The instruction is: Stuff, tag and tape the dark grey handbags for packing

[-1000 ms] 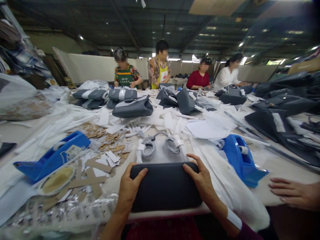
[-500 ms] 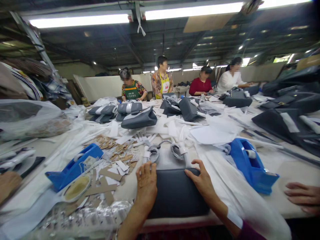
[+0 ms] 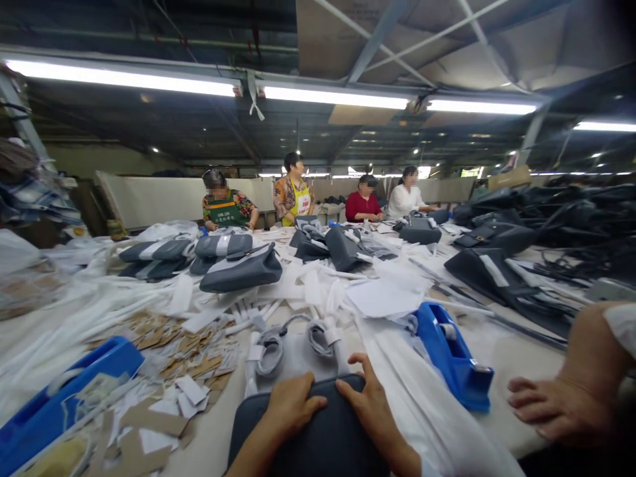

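We have both hands on the dark bag [image 3: 308, 447], which lies in front of us at the table's [image 3: 213, 414] near side, its lower end cut off from view: our left hand [image 3: 291, 407] rests over the top edge with fingers bent and thumb stretched across, while our right hand [image 3: 370, 411] sets its thumb on that edge, index finger raised apart, and we cannot tell whether either one grips. Just beyond we see two coils of grey cord [image 3: 271, 356], with paper tags [image 3: 191, 391] to the left, and to the right a blue tape dispenser [image 3: 460, 371] near another person's hand [image 3: 559, 407].
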